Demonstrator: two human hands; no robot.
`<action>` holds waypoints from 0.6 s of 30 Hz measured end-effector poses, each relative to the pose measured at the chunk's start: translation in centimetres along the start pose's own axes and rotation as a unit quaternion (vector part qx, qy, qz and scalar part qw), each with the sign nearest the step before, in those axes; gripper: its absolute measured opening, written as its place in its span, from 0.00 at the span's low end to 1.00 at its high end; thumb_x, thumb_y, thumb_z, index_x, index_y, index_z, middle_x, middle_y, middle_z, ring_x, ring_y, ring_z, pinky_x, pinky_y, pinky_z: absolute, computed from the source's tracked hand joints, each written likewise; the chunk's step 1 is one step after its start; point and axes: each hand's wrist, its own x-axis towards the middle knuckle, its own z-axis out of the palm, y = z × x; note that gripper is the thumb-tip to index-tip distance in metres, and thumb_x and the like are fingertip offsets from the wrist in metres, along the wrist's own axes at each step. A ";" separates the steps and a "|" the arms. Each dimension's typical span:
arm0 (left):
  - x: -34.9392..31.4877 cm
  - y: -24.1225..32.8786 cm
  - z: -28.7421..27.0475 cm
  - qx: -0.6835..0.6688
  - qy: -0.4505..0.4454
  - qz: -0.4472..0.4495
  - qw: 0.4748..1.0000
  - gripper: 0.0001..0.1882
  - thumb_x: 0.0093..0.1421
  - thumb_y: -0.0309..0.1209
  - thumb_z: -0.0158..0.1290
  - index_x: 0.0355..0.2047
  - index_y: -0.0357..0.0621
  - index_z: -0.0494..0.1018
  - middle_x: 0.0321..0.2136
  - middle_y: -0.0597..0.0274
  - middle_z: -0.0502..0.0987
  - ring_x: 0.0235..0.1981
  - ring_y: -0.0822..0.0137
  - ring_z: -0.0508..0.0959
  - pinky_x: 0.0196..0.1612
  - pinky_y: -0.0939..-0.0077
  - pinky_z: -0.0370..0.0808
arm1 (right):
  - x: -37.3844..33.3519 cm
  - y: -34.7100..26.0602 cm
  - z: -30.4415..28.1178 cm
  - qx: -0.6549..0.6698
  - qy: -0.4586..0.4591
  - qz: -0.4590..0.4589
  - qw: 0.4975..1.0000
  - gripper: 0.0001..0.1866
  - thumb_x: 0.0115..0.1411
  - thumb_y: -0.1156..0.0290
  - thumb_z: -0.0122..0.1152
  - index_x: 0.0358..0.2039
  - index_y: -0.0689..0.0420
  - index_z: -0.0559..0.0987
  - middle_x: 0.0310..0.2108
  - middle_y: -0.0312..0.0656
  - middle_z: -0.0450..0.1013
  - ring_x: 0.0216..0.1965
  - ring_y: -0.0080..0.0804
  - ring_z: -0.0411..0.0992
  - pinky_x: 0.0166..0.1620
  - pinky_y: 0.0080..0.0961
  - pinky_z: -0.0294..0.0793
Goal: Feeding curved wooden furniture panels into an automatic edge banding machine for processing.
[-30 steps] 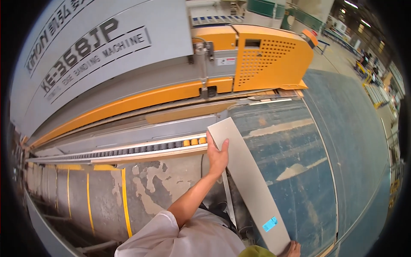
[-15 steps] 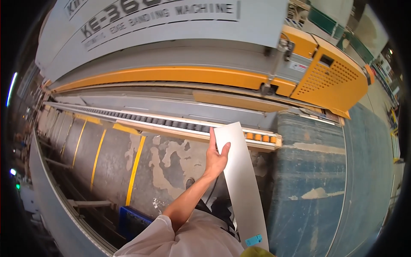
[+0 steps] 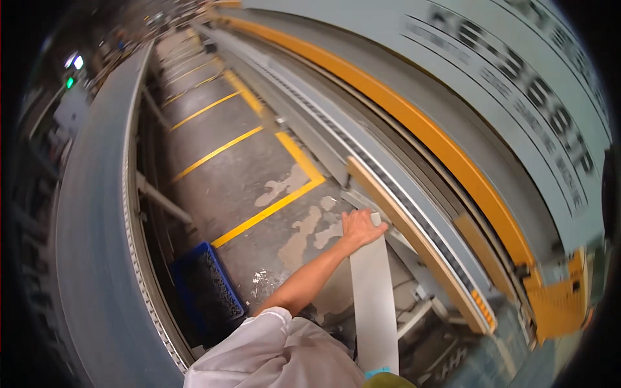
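Note:
My left hand grips the far end of a long, narrow white panel. Its thumb lies toward the right edge and its fingers are bent over the end. From there the panel runs back toward my body, with a light-blue sticker near its close end. An olive-green thing at the lower edge overlaps that end; what it is I cannot make out. My right hand does not show. Just right of my left hand passes the wooden-edged roller rail of a machine.
A large edge banding machine with an orange strip fills the right. On the left runs a long grey-blue conveyor. A blue crate of dark bits stands on the floor beside it. Yellow lines mark the floor.
My view has swung left along the machine, bringing the blue crate and aisle into fuller sight. My left hand stays on the panel, its fingers now curled more over the end.

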 end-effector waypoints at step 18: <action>6.8 -42.1 -25.5 -0.092 0.277 -0.281 0.914 0.30 0.61 0.52 0.50 0.44 0.32 0.75 0.37 0.40 0.78 0.42 0.41 0.78 0.47 0.51 0.73 | -1.4 -40.5 2.6 -0.193 0.065 -0.312 0.928 0.50 0.56 0.27 0.43 0.56 0.67 0.70 0.54 0.69 0.67 0.60 0.61 0.63 0.61 0.44 0.61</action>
